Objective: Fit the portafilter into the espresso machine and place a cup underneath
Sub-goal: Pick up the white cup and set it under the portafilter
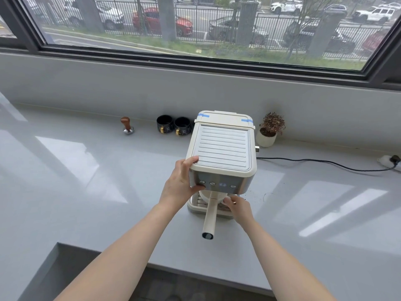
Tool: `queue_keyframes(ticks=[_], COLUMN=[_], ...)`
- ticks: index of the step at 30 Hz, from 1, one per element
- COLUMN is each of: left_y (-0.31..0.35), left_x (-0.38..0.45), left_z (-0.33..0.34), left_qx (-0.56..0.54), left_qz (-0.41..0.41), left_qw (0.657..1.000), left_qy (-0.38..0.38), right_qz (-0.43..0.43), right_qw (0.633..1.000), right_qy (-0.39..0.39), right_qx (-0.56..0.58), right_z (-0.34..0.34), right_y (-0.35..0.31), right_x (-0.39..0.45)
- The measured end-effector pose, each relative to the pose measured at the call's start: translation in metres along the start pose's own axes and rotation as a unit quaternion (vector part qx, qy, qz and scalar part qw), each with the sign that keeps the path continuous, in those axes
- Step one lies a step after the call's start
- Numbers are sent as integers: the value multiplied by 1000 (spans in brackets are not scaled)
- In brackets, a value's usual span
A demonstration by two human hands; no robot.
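A cream espresso machine (222, 148) stands on the grey counter (86, 181). My left hand (184, 181) grips its front left corner, thumb on the button panel and fingers over the top edge. The portafilter (210, 216) sits under the machine's front, its cream handle pointing straight toward me. My right hand (237, 207) is low at the right of the portafilter's head, above the drip tray (195, 204), fingers curled against it; whether it grips anything is hidden. Two black cups (173, 126) with gold handles stand by the back wall, left of the machine.
A wooden-handled tamper (128, 126) stands left of the cups. A small potted plant (269, 132) sits right of the machine. A black cable (325, 164) runs right to a socket (390, 160). The counter's front edge drops off near me, with a step at the lower left.
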State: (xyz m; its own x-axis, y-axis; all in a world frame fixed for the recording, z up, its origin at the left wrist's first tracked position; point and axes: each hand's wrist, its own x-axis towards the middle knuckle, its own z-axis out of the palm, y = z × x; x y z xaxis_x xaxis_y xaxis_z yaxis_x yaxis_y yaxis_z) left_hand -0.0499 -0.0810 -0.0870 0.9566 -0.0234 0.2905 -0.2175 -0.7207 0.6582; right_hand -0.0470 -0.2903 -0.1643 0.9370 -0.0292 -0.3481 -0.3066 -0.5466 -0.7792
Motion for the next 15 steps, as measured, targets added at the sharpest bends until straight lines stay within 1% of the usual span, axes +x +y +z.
queue_keyframes(ticks=[4,8,10,12,15], left_y=[0,0,0,0,1], left_x=[0,0,-1,-1,-1], left_z=[0,-1,-1,-2,-2], left_qx=[1,2,2,2,-2], left_qz=[-4,-1,-1,-1,-3], left_qw=[1000,1000,1000,1000,1000], left_qy=[-2,-7,-10,-12,-16], right_qz=[-3,25,20,5,-38], right_qw=[1000,996,993,986,968], right_qy=[14,44,73,120,183], right_qx=[-2,67,86,115,168], right_z=[-2,-17,-32,-49,-68], right_y=[-1,-3,-3,-7,-22], right_x=[-1,-5,-8,-12,-19])
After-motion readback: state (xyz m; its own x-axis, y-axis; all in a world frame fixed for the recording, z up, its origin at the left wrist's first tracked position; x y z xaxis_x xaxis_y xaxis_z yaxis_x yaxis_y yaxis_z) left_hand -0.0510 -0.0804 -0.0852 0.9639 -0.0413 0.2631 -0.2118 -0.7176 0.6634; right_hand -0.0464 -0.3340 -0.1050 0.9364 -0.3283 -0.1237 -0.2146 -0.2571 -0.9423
